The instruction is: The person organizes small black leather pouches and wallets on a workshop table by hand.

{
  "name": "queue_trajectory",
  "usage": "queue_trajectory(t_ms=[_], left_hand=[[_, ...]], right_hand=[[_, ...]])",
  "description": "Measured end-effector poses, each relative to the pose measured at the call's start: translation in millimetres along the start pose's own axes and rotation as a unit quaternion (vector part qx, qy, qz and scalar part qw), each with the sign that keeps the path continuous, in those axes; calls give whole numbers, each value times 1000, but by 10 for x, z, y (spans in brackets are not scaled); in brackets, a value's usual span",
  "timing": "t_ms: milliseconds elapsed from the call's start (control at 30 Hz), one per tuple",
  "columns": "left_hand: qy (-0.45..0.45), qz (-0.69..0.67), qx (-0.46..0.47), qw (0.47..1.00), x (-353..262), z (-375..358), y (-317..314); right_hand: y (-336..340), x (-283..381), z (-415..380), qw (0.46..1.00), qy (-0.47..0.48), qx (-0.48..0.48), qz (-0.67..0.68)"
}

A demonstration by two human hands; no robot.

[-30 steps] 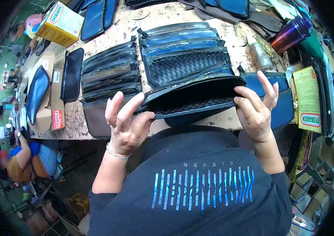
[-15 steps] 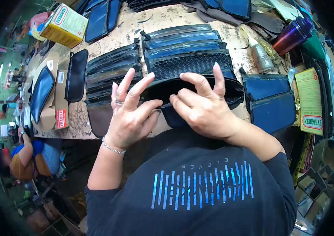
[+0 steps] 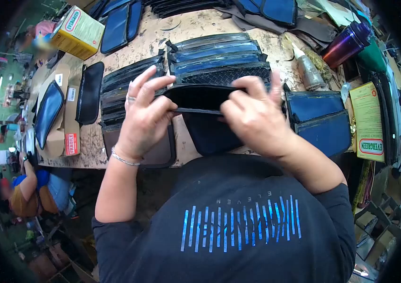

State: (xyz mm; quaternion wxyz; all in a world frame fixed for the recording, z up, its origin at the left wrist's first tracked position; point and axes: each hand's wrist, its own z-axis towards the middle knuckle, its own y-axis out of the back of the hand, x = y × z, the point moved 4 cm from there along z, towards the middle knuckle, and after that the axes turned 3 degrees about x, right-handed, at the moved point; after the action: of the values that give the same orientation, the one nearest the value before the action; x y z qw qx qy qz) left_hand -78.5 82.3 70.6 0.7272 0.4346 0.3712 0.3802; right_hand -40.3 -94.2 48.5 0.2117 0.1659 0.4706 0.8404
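A black pouch is held up over the front of the table, its mouth gaping and its inside dark. My left hand pinches the left end of its edge, with a bracelet at the wrist. My right hand grips the near edge toward the right, fingers bent over it, one finger pointing up. Behind the pouch lies a stack of blue and black panels, one with a woven pattern. Another stack of dark panels sits left of it.
A yellow tin stands at the back left and another at the right. Near the right side are a purple tumbler, a bottle and blue panels. Cardboard lies left. A seated person is beyond the table's left side.
My left hand has moved slightly left and now pinches the pouch edge. The pouch has shifted left and its mouth is more squarely open. My right hand has moved slightly right.
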Motion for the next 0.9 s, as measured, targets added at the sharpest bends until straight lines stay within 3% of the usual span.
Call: queue_trajectory(t_ms=[100, 167, 233, 300, 333, 367, 433, 500, 567, 633, 767, 833, 900], left_hand=[[46, -148, 56, 986, 294, 27, -12], [78, -275, 111, 952, 382, 132, -55], [43, -265, 136, 954, 479, 253, -136], [97, -346, 152, 921, 555, 382, -160], [110, -363, 159, 911, 624, 427, -180], [103, -358, 151, 916, 660, 465, -177], [135, -471, 154, 858, 696, 529, -150], [146, -488, 137, 850, 686, 566, -55], [237, -513, 163, 809, 673, 580, 33], [246, -515, 143, 809, 752, 609, -7], [286, -564, 80, 770, 1022, 587, -224], [308, -553, 121, 764, 1068, 593, -340], [325, -535, 139, 767, 1110, 579, -441]], right_hand=[[224, -372, -109, 992, -76, 98, -5], [221, -668, -161, 983, -105, 139, 65], [196, -864, -122, 977, -83, 147, 129], [70, -1113, -39, 951, -107, 169, 237], [16, -1203, 14, 898, -178, 220, 336], [-20, -1281, 73, 908, -158, 199, 332], [9, -1330, 195, 894, -186, 171, 369], [-60, -1422, 275, 883, -191, 151, 401], [-89, -1463, 374, 821, -191, 144, 518], [-90, -1431, 460, 823, -190, 128, 520], [-432, -1548, 526, 773, -238, 143, 571], [-535, -1529, 538, 719, -275, 129, 625], [-658, -1551, 487, 710, -307, 151, 615]])
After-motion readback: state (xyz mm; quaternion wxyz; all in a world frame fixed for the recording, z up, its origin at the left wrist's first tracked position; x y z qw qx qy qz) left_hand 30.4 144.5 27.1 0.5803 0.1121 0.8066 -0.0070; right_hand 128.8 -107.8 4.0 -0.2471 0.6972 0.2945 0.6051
